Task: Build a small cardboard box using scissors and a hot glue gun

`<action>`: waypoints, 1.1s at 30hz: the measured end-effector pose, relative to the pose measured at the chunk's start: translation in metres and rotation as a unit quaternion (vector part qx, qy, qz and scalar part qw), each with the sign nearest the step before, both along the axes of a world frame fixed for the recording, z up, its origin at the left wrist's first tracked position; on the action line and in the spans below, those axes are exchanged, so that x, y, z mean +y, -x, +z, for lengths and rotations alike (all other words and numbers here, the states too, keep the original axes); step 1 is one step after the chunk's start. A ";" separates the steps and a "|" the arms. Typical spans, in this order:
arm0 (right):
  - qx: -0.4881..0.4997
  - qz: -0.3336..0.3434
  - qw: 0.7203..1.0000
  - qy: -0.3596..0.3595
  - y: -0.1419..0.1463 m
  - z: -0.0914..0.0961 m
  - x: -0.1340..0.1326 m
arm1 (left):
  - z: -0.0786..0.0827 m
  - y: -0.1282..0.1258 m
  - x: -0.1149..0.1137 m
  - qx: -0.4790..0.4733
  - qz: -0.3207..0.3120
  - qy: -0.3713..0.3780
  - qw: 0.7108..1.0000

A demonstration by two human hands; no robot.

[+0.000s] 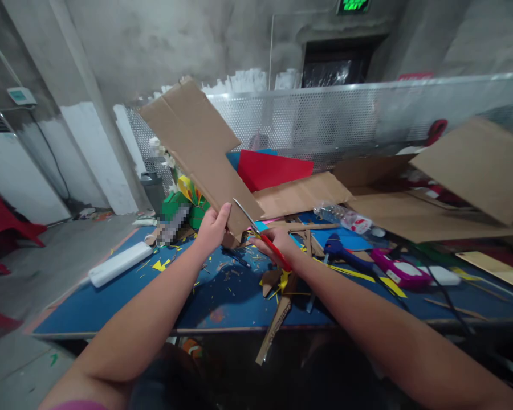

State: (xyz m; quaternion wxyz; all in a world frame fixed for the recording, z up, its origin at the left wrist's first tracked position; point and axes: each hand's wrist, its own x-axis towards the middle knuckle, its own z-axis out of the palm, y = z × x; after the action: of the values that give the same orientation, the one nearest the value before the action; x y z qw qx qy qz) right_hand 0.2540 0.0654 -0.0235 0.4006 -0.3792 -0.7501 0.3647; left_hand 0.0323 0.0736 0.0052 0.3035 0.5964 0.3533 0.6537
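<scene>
My left hand grips the lower left edge of a large brown cardboard piece, thumb on its face. The piece is held up tilted above the table and has a stepped notch on its right side. My right hand is closed around red-handled scissors. One slim metal blade lies across the front of the cardboard near its lower right part; whether the other blade is behind it cannot be made out. Below my right hand, cardboard scraps and yellow bits stick out over the table's front edge.
The blue table is strewn with yellow and brown clippings. On it lie a white power strip, a plastic bottle, a blue glue gun and a purple-and-white box. Large cardboard sheets stand at right, before a perforated metal barrier.
</scene>
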 end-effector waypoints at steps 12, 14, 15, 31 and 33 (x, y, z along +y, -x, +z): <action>-0.014 -0.009 0.995 -0.099 0.000 -0.011 0.007 | 0.003 -0.005 -0.006 0.014 0.027 -0.019 0.999; -0.007 -0.006 0.996 -0.086 -0.001 -0.012 0.007 | 0.003 -0.004 -0.007 0.022 0.028 -0.026 0.999; -0.005 -0.002 0.997 -0.076 -0.002 -0.012 0.006 | 0.002 -0.004 -0.007 0.023 0.030 -0.034 0.999; 0.027 0.070 0.991 0.115 -0.001 0.001 -0.004 | -0.003 -0.001 -0.002 -0.004 0.066 -0.074 0.995; 0.021 0.086 0.989 0.114 -0.004 0.005 -0.005 | -0.003 -0.001 -0.004 0.014 0.079 -0.088 0.993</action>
State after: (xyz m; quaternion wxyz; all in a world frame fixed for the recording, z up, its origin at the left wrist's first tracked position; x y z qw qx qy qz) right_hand 0.2581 0.0609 -0.0188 0.3372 -0.3491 -0.7248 0.4890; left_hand 0.0336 0.0693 0.0020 0.1923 0.6003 0.3448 0.6955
